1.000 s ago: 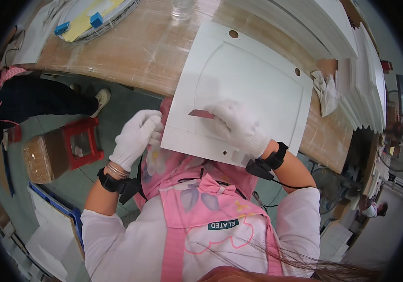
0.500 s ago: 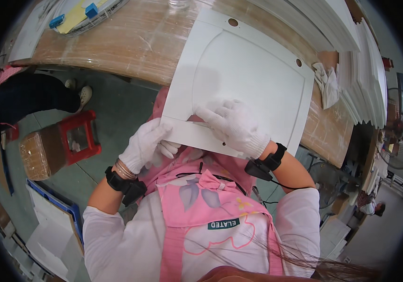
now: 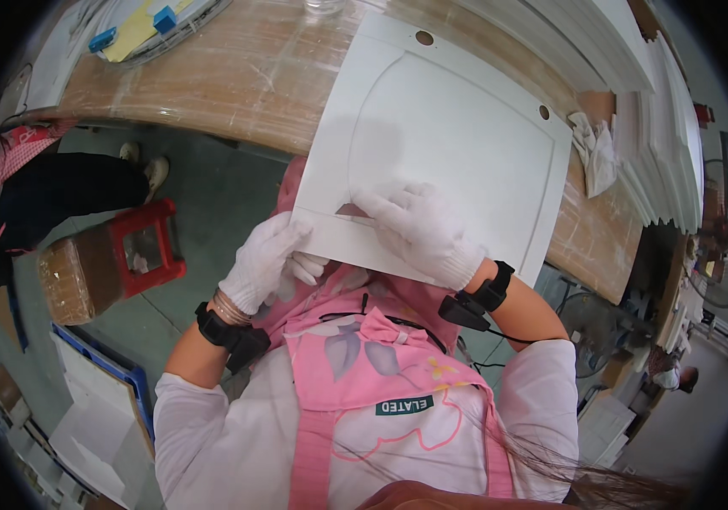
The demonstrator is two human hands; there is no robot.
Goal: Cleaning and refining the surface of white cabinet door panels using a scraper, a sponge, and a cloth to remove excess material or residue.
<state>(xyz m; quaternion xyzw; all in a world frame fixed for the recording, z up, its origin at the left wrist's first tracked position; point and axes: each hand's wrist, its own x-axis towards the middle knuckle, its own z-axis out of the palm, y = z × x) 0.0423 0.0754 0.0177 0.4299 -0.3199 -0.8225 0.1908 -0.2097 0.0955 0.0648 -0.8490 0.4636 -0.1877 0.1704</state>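
One thin dark red piece (image 3: 353, 211) closed in the fingers of the right hand (image 3: 423, 228), at the near-left part of the white panel (image 3: 466, 127); thumb hidden, pressure not readable. Possible scoring of the face, or catching in the shallow groove (image 3: 348, 161), if tilted edge-on. Fingers of the left hand (image 3: 263, 262) pinching the panel's near-left corner, thumb on top, others curled underneath. Panel partly on the desk (image 3: 211, 93), near edge overhanging toward the pink apron (image 3: 330, 387). Possible tipping or twisting under hard pressure on that overhang, should the left pinch loosen. Farther right: crumpled cloth (image 3: 595, 157) just beside the panel, liable to snag in a rightward slide; beyond, stacked white panels (image 3: 657, 140), corner knock possible.
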